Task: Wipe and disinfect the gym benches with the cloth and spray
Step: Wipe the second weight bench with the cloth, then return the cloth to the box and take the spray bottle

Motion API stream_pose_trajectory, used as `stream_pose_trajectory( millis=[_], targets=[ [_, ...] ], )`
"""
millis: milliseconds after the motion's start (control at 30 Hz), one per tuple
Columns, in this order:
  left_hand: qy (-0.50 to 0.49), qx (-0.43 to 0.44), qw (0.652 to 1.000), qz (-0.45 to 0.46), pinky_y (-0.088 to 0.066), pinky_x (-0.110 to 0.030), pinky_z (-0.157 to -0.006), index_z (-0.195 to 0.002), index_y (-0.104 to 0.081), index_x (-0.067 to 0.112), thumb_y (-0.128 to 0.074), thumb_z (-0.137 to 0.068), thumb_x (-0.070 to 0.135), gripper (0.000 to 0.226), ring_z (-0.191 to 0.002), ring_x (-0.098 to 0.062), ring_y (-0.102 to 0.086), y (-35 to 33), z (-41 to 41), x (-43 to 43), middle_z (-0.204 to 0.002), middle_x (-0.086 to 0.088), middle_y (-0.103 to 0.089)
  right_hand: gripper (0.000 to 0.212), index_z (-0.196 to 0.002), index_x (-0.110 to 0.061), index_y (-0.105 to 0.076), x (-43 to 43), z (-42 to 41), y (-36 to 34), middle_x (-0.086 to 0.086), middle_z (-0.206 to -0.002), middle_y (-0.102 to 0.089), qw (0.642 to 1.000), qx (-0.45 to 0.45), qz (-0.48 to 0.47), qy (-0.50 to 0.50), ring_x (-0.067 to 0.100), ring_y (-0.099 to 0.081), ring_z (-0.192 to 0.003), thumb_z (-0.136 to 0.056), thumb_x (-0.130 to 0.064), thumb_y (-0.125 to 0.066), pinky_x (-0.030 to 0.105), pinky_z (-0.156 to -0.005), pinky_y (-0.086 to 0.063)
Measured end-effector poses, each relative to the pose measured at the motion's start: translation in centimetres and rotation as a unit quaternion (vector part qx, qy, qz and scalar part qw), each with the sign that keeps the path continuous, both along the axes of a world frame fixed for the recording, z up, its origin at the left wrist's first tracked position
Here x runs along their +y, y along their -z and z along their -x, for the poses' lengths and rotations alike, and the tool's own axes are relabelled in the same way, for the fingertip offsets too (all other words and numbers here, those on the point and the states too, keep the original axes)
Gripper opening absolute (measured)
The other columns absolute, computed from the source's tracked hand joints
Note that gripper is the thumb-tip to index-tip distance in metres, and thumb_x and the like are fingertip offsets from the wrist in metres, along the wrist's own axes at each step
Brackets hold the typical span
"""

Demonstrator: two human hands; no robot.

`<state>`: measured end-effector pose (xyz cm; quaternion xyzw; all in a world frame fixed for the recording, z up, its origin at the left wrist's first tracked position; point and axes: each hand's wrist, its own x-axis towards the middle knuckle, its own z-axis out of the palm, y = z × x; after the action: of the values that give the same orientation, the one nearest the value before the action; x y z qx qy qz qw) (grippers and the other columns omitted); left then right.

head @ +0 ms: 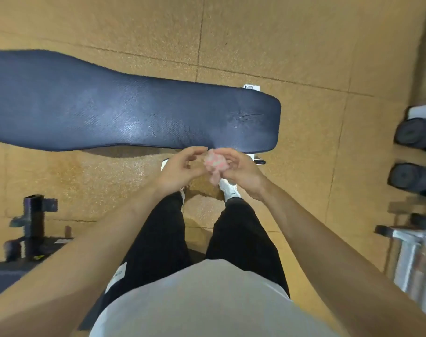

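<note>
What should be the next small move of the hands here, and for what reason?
Probably bring the pink cloth down onto the dark bench pad. The right hand holds it bunched, the left hand hovers open beside it, and both sit just short of the pad's near edge.

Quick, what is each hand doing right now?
Left hand: open, fingers curled, holding nothing.
Right hand: closed on the bunched pink cloth.

Floor (255, 40): tan speckled rubber tiles, visible seams. Right edge: two dark round weights (414, 135), blurred metal rack (416, 259). Lower left: black machine frame (34, 222), blurred. Lighting: warm, even.
</note>
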<state>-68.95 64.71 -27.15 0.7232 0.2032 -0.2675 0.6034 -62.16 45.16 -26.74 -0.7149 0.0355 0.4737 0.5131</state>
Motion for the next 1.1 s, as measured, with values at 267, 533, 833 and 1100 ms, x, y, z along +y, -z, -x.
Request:
stream_pose_trajectory(
  millis=[267, 533, 833, 1100],
  targets=[
    [0.127, -0.079, 0.989, -0.012, -0.057, -0.030, -0.076, -0.092, -0.074, 0.004, -0.082, -0.086, 0.007, 0.010, -0.083, -0.022, -0.072, -8.4, -3.6, -7.1, -0.090, -0.006, -0.077, 0.024, -0.102, -0.010, -0.075, -7.0, 4.9, -9.4, -0.008, -0.091, -0.077, 0.954, -0.089, -0.050, 0.283, 0.012, -0.070, -0.088, -0.088, 0.008, -0.069, 0.028, -0.074, -0.057],
    [0.366, -0.105, 0.922, -0.068, -0.046, -0.013, -0.068, -0.107, -0.078, 0.018, -0.087, -0.083, 0.021, 0.025, -0.070, 0.005, -0.063, -11.6, -5.0, -21.1, -0.084, 0.006, -0.073, 0.039, -0.121, -0.013, -0.069, -21.3, 9.6, -11.6, -0.003, -0.083, -0.059, 0.911, -0.144, 0.028, 0.386, 0.000, -0.059, -0.067, -0.088, 0.010, -0.067, 0.021, -0.069, -0.055],
    [0.523, -0.132, 0.831, -0.132, -0.041, -0.024, -0.061, -0.068, -0.066, 0.022, -0.074, -0.075, 0.044, 0.025, -0.060, -0.005, -0.052, -14.0, -2.7, -43.3, -0.066, 0.006, -0.063, 0.028, -0.074, -0.027, -0.058, -41.4, 18.9, -13.4, 0.000, -0.082, -0.056, 0.886, -0.143, 0.181, 0.402, 0.008, -0.047, -0.069, -0.085, -0.014, -0.079, 0.022, -0.062, -0.035],
    [0.641, -0.061, 0.764, 0.049, -0.042, -0.021, -0.058, -0.086, -0.050, -0.006, -0.077, -0.086, 0.019, 0.037, -0.060, -0.008, -0.054, -15.5, -0.9, -63.2, -0.065, 0.007, -0.062, 0.027, -0.075, -0.023, -0.060, -55.5, 27.4, -14.8, 0.004, -0.102, -0.051, 0.740, -0.125, 0.245, 0.614, 0.014, -0.054, -0.087, -0.079, -0.019, -0.086, 0.025, -0.076, -0.046]
  ],
)
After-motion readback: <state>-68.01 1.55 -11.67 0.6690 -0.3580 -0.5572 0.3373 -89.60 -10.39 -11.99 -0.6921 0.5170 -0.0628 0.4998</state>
